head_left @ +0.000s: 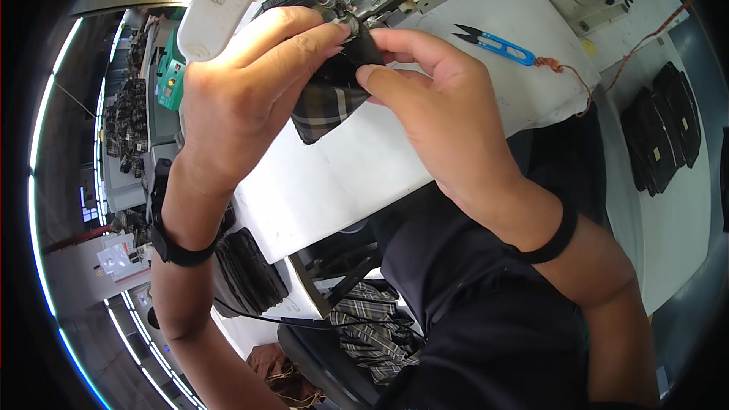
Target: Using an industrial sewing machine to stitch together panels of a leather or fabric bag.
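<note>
Under a sewing machine's presser foot area (342,17) lies a dark fabric piece with a plaid section (325,110). My left hand (243,87) is curled over its upper left side, fingertips pressed on it beside the needle mechanism. My right hand (440,114) pinches the right edge of the same piece between thumb and fingers. Blue thread snips (505,47) with an orange cord lie on the white worktable (311,190), to the right of my right hand.
Stacked dark pieces sit at lower left (247,269) and on a right-hand surface (657,129). A green device (171,72) stands left of the machine. Plaid cloth (364,330) shows below the table, near a black chair (304,357).
</note>
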A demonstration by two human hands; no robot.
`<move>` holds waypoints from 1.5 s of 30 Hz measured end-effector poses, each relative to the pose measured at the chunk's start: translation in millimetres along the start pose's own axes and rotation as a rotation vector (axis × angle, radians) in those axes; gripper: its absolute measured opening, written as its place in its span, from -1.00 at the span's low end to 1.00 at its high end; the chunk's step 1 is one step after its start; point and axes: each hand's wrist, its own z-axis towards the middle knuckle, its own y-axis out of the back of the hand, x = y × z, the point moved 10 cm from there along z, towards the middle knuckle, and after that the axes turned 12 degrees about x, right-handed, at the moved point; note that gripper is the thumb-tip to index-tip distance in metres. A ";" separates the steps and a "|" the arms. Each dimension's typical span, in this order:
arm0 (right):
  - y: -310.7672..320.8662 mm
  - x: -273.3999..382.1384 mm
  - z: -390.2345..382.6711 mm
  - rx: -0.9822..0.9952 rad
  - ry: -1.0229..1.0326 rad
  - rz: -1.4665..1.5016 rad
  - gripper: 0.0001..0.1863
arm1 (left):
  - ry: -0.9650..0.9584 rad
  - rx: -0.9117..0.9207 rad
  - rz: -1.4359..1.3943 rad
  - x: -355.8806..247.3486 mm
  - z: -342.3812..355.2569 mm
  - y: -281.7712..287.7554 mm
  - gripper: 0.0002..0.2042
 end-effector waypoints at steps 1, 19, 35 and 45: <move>0.5 -1.4 1.3 0.002 0.000 0.019 -0.62 | 0.017 -0.009 -0.065 2.5 -0.2 0.3 -0.75; 8.7 11.9 22.6 0.090 0.046 -0.226 -0.81 | 0.237 -0.002 0.006 5.7 -1.2 2.5 -0.75; 4.7 12.4 27.0 0.091 0.056 -0.115 -0.84 | 0.464 -0.142 -0.163 -6.3 0.6 -0.6 -0.92; 7.1 30.8 19.5 -0.002 0.107 -0.516 -0.70 | 0.823 -0.071 -0.346 -0.7 -7.7 -11.2 -0.87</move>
